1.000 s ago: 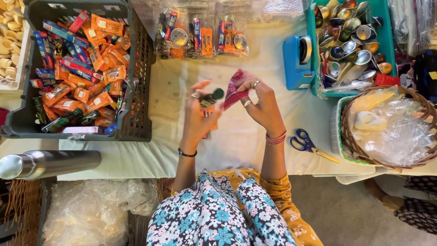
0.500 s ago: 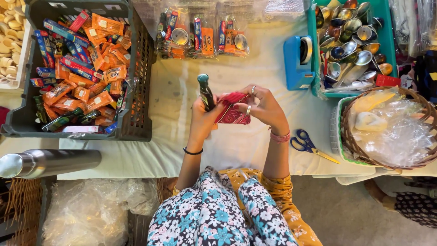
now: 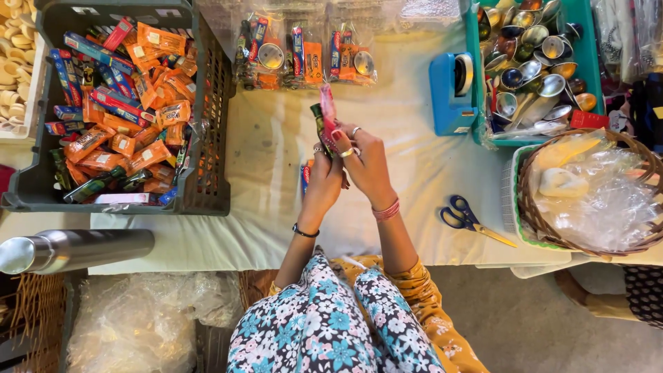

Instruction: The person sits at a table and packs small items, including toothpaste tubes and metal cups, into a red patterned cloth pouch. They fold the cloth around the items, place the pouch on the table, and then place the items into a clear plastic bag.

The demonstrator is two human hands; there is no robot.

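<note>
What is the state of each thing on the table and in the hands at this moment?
left hand: raised, grip closed on small dark bottle
right hand: raised, grip closed on pink packet
small dark bottle: upright, held
pink packet: upright beside the bottle
scissors: lying flat, blades closed
dark crate: filled with wrapped packets
wicker basket: holds clear plastic bags
clear packed bags: filled, lined up in a row

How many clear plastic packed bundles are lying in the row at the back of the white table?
3, side by side: left clear plastic bundle, middle bundle, right bundle. More clear plastic lies behind them, so others may be hidden.
</note>
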